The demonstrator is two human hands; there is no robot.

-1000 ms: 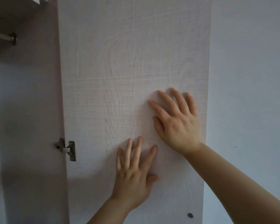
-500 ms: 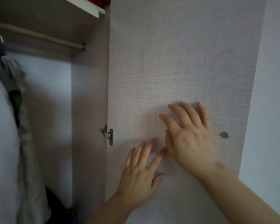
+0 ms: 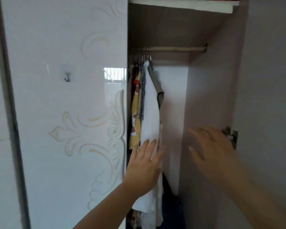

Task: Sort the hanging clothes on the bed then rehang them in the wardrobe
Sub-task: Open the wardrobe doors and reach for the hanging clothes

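To the left of my left hand stood the glossy white wardrobe door with gold scrollwork (image 3: 64,113). My left hand (image 3: 144,166) was flat, fingers straight, the tips resting on the long white hanging garment (image 3: 151,113). That garment hung beside a yellow patterned garment (image 3: 135,116) from the brass-coloured metal rail (image 3: 175,49) above. My right hand (image 3: 211,146), blurred, was spread and held nothing, just left of the metal door hinge (image 3: 231,136).
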